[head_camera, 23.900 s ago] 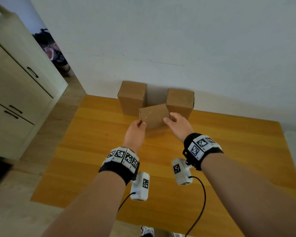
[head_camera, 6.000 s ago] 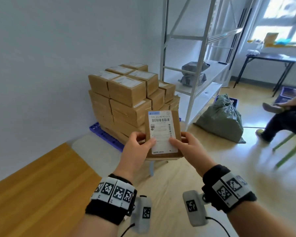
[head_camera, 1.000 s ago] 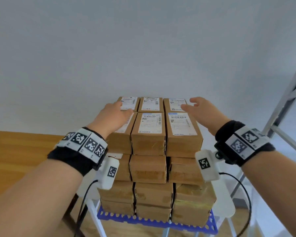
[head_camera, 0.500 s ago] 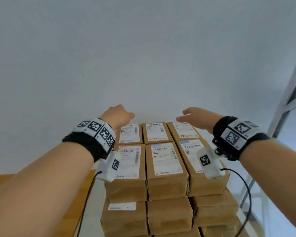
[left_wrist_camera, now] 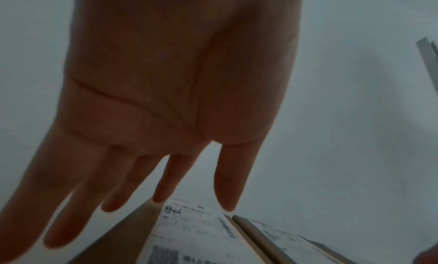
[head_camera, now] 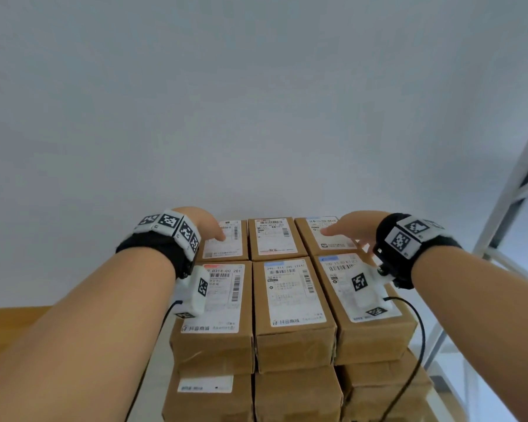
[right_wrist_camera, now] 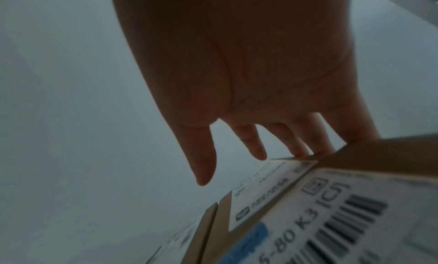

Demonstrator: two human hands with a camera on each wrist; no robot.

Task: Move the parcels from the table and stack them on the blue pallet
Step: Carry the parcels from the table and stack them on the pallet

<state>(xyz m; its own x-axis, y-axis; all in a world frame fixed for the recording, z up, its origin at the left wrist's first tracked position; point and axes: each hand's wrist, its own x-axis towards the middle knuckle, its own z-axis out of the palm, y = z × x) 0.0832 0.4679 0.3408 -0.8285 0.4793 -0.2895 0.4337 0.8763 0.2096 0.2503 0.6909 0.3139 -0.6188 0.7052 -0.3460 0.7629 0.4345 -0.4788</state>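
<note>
The cardboard parcels [head_camera: 290, 296] are stacked in layers, and the top layer is two rows of three with white labels facing up. My left hand [head_camera: 206, 225] hovers over the back-left parcel [head_camera: 227, 243] with its fingers straight and empty; the left wrist view shows the flat palm [left_wrist_camera: 180, 118] above that label [left_wrist_camera: 194, 236]. My right hand [head_camera: 348, 228] reaches across the back-right parcel [head_camera: 329, 243], also empty. In the right wrist view its outer fingertips [right_wrist_camera: 298, 148] sink behind a box edge [right_wrist_camera: 379, 148]; I cannot tell whether they touch. The pallet is out of sight.
A white wall [head_camera: 256, 102] stands right behind the stack. A grey metal shelf frame [head_camera: 515, 193] rises at the right. A strip of the wooden table [head_camera: 9, 315] shows at the left edge, below my left forearm.
Both hands have drawn back from beyond the stack and now sit over the back row. My view has moved closer to the top parcels.
</note>
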